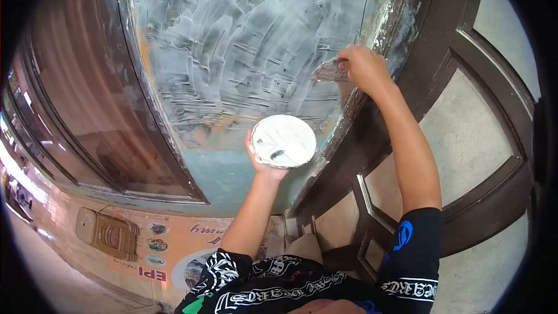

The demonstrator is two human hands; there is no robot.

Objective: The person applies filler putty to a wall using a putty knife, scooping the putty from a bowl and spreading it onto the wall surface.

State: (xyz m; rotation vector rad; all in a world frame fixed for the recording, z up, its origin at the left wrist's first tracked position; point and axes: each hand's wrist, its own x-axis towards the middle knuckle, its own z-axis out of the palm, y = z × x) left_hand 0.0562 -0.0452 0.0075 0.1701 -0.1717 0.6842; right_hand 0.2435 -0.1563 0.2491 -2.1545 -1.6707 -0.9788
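Note:
My left hand (264, 163) holds up a round plate of white putty (286, 139) from below and its left side, fingers around the rim. A dark smudge marks the putty's surface. Up and to the right, my right hand (366, 70) is closed on a putty knife (330, 72), its blade at the wall near the right edge. The wall (232, 46) carries grey-white putty in broad, overlapping strokes, with orange and bluish-green patches showing at the sides and lower down.
A brown-framed window (87, 99) borders the wall on the left. On the right stands a brown panelled door (442, 110), close to my right arm. Below lies a printed banner (180, 250) with a brown plastic container (107, 234) on it.

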